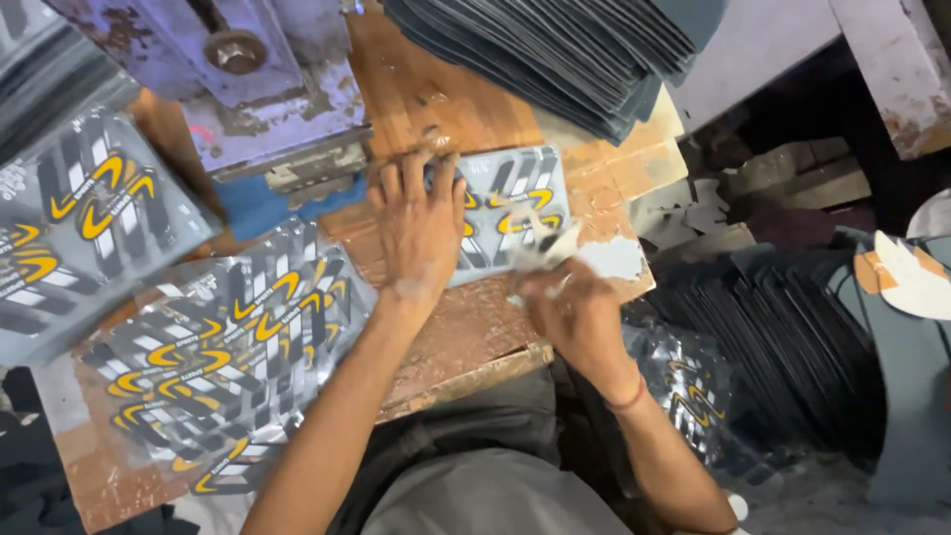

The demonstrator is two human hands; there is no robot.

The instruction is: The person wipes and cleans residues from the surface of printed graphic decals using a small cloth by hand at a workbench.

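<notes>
My left hand lies flat on a grey printed sheet with black, white and yellow stripes, pressing it to the worn wooden work board. My right hand is at the sheet's near right corner and grips a small pale cut-off piece between its fingers. The sheet sits just in front of a blue-grey metal press.
A fanned pile of printed sheets lies to the left, another pile at the far left. Dark plain sheets are stacked at the top and on the right. Offcuts lie by my right knee.
</notes>
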